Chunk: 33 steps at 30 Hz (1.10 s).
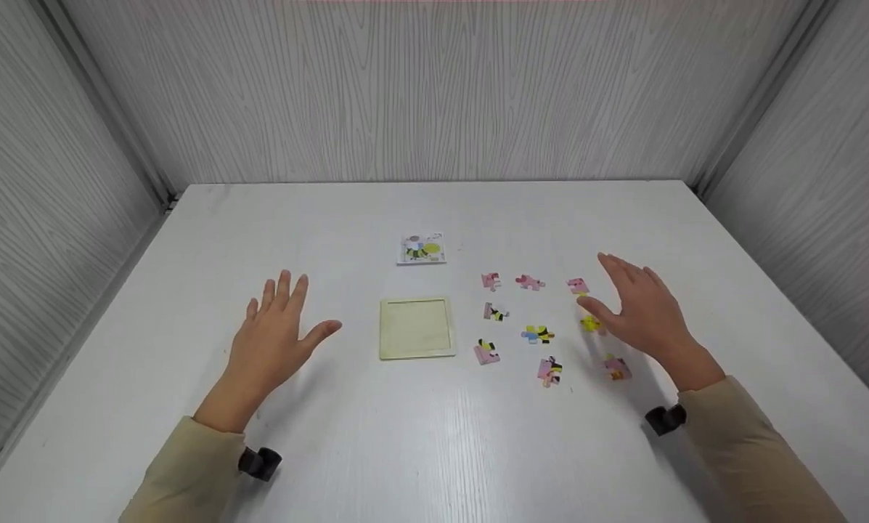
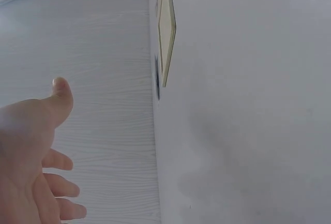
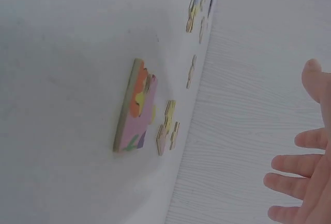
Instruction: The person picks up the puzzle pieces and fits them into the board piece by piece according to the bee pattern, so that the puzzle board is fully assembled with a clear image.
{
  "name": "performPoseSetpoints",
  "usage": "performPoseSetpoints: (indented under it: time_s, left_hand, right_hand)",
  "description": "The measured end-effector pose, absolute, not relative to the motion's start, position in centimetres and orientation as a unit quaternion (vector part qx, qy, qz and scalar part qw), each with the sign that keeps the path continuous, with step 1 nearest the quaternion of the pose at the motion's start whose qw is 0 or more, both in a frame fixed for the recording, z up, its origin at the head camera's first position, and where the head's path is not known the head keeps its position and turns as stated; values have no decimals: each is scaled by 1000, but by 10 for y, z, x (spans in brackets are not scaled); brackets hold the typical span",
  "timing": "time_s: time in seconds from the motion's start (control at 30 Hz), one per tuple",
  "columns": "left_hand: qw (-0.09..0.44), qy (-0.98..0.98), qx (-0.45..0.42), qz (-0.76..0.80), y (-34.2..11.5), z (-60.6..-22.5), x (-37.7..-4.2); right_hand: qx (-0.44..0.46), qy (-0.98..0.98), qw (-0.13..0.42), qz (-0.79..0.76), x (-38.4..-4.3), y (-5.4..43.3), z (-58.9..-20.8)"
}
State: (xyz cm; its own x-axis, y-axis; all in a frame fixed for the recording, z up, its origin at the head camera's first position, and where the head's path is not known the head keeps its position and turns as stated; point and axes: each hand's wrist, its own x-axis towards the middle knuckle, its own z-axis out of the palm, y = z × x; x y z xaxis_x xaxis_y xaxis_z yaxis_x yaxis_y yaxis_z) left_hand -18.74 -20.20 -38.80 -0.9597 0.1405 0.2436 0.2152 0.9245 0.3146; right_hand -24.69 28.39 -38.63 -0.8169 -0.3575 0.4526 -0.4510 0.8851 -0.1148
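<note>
On white bench [image 1: 376,436], loose puzzle pieces [image 1: 543,335] lie right of shallow tray [image 1: 417,330], none inside. Left hand [image 1: 271,345] and right hand [image 1: 645,312] hover apart, fingers spread, holding nothing. Seemingly start of fitting; next move likely calls for fingertip pinch on one flat piece.

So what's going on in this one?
A person's left grip and right grip hover open over a white table, holding nothing. Flat pink, yellow and black jigsaw pieces lie scattered to the right of a shallow square cream tray, none inside it. A small white picture square lies beyond the tray.
</note>
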Motion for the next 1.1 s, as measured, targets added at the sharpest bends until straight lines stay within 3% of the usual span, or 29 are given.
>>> performPoseSetpoints:
  time_s: [0.23,0.43,0.9,1.1]
  left_hand:
    - [139,-969,-102,-180,-196,-394,-190]
    - [132,-967,-106,-191,-185,-399,-193]
    - [102,-966,-119,-206,-157,-408,-197]
    - [63,-964,-124,-226,-149,-412,-199]
  right_hand:
    - [229,-936,241,115,-250,276,-387]
    - [244,-930,247,121,-254,270,-389]
    - [235,-943,186,146,-264,252,-387]
    - [239,-944,159,161,-268,242,-386]
